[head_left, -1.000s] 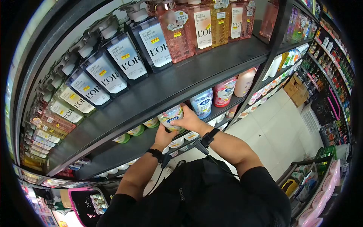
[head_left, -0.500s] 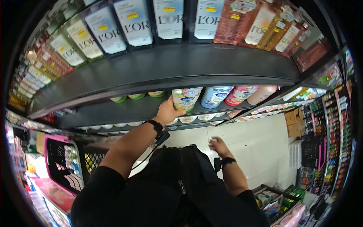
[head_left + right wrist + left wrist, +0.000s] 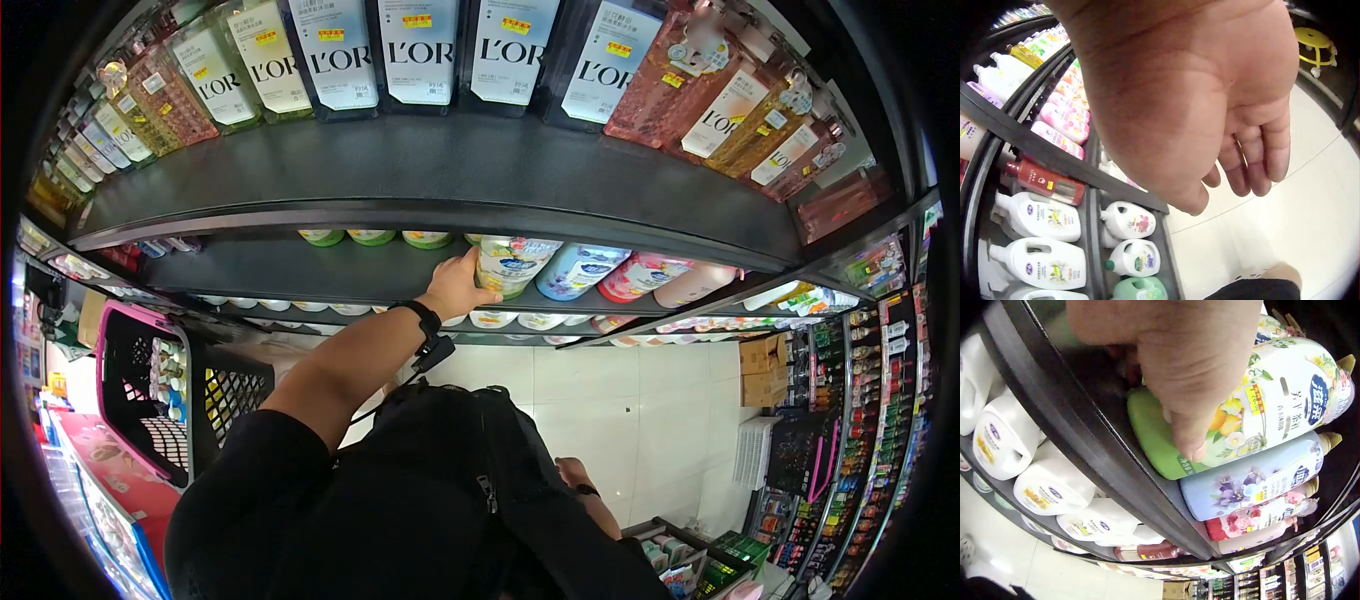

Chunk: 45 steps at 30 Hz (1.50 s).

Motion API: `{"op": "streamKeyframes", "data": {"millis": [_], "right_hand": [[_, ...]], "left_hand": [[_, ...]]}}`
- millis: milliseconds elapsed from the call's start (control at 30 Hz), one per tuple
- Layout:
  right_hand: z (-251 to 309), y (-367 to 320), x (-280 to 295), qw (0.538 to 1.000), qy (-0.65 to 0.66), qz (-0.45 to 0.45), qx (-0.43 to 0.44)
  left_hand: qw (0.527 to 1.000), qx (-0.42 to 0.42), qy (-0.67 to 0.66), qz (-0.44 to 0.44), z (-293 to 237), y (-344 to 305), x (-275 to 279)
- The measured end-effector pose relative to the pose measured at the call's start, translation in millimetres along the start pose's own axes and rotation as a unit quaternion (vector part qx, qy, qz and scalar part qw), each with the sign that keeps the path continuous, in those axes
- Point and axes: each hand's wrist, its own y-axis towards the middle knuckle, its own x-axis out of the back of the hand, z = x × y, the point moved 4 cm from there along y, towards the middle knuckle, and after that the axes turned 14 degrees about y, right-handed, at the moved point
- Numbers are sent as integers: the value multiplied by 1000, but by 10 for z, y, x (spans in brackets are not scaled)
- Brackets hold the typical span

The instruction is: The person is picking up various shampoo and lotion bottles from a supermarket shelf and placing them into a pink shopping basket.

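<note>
My left hand (image 3: 458, 287) holds the lower left side of a white body-wash bottle (image 3: 513, 262) with a green base, on the middle shelf. In the left wrist view the thumb of my left hand (image 3: 1194, 356) lies across the bottle's front, beside an orange fruit picture; its other fingers are mostly hidden behind the side. A blue bottle (image 3: 583, 270) stands right of it, then a red bottle (image 3: 645, 275). My right hand (image 3: 572, 470) hangs low at my side over the floor. In the right wrist view the fingers of my right hand (image 3: 1275, 150) are loosely curled and hold nothing.
The upper shelf (image 3: 440, 170) carries a row of tall pump bottles. White jugs (image 3: 1054, 487) line the shelf below. Behind me on the left stands a black basket (image 3: 235, 385) with a pink-rimmed one. Cardboard boxes (image 3: 765, 370) sit on the floor at right.
Both hands held the bottle a second ago; my right hand has let go and dropped to my side. The bottle now stands in line beside the blue one, my left hand still on it.
</note>
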Motion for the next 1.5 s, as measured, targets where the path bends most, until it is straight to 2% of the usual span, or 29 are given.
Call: {"op": "streamKeyframes", "data": {"millis": [100,233,300,367,400,500,533,600,633,667,700,733,767,800,867,900,933,1000,1067,1100,1133,1200,1233,1267,1333,1367,1433,1467,1500], "right_hand": [[243,136,-95,998,57,14,-12],[484,192,-81,987,156,-12,44],[358,429,9,988,145,40,17],[94,795,139,988,122,94,-12],[34,796,146,994,95,52,-18],[-46,645,100,997,63,42,-31],[-15,503,63,998,51,31,-37],[13,394,-44,993,-22,101,-65],[79,322,-81,985,-133,106,-39],[-4,430,-113,973,-185,136,-33],[-62,559,-152,957,-235,166,-27],[-69,642,-202,952,-249,167,-63],[-111,773,-236,945,-264,167,-99],[-57,925,-301,942,-266,192,-74],[98,1293,-380,974,-129,172,-67],[389,1193,-465,978,-116,170,-34],[754,1041,-573,980,-102,170,-2],[1303,685,-779,986,-62,136,68],[1572,655,-948,983,-85,133,93],[1680,604,-1074,973,-84,205,56],[1752,563,-1173,973,-144,176,46],[1729,652,-1422,957,-250,146,19],[1763,578,-1571,933,-343,101,50],[1745,697,-1771,912,-386,135,45],[1638,1237,-2221,775,-517,360,48],[1603,1335,-2486,715,-542,438,56],[1664,1092,-3263,688,-572,400,200],[1784,318,-3669,783,-487,322,214],[1857,-139,-4054,811,-449,324,188]], "left_hand": [[1000,2,-12,5,9,-3,-43],[1000,-17,-10,-7,69,-50,-114],[1000,-22,-11,-15,107,-83,-168],[997,-22,-18,-70,92,-184,-177],[995,-21,-20,-100,89,-250,-173],[977,-9,-45,-210,193,-598,-89],[979,34,-83,-180,302,-743,-106],[972,126,-160,-120,567,-1134,-113],[977,152,-114,-100,682,-1341,-54],[970,195,-115,-85,968,-1573,-178],[966,238,-95,-30,1259,-1848,-299],[957,277,-77,26,1565,-2149,-409],[950,303,14,78,2011,-2539,-660],[932,323,102,130,2405,-3000,-884],[876,323,178,311,2870,-3968,-1223],[839,303,211,399,3067,-4448,-1363],[795,352,196,454,3164,-4829,-1467],[786,484,88,374,2733,-5177,-1073],[762,567,-29,312,2700,-5437,-1128],[742,605,-88,277,2696,-5591,-1154],[748,609,-134,230,2705,-5706,-1192],[782,581,-103,202,2683,-5851,-1173],[787,583,-116,164,2626,-5932,-1089],[792,584,-128,125,2559,-6028,-973],[772,615,-148,55,2642,-6335,-962],[757,634,-157,27,2701,-6521,-996],[721,667,-188,10,2744,-6894,-952],[708,677,-202,8,2909,-7162,-1227],[689,693,-213,9,2929,-7407,-1343]]}}
